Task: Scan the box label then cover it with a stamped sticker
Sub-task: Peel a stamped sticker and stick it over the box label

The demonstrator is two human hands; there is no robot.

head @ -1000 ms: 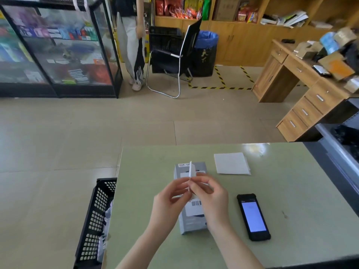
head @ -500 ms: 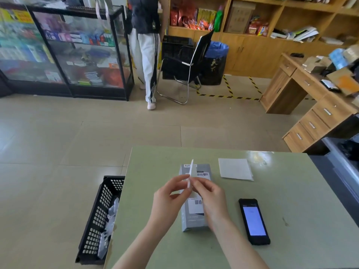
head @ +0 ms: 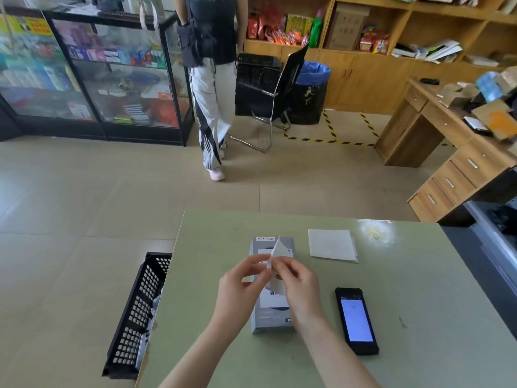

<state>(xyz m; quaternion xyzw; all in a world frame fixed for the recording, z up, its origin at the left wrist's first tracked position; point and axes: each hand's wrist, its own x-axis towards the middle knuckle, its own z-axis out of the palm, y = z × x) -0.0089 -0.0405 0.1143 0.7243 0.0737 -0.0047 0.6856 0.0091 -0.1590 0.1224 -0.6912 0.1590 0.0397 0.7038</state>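
Here green table [head: 212, 275] fills the lower frame, black basket [head: 134, 312] on the floor against its left edge. Grey box [head: 272, 323] lies flat mid-table, barcode label [head: 272, 299] up. White sheets [head: 331, 245] sit toward the far edge, phone [head: 356, 320] with lit screen right of box. Left hand [head: 240, 287] and right hand [head: 300, 289] both pinch white sticker [head: 278, 249] between fingertips, held above box, its corner pointing up.

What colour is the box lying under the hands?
Grey, with white labels; the box shows in the head view.
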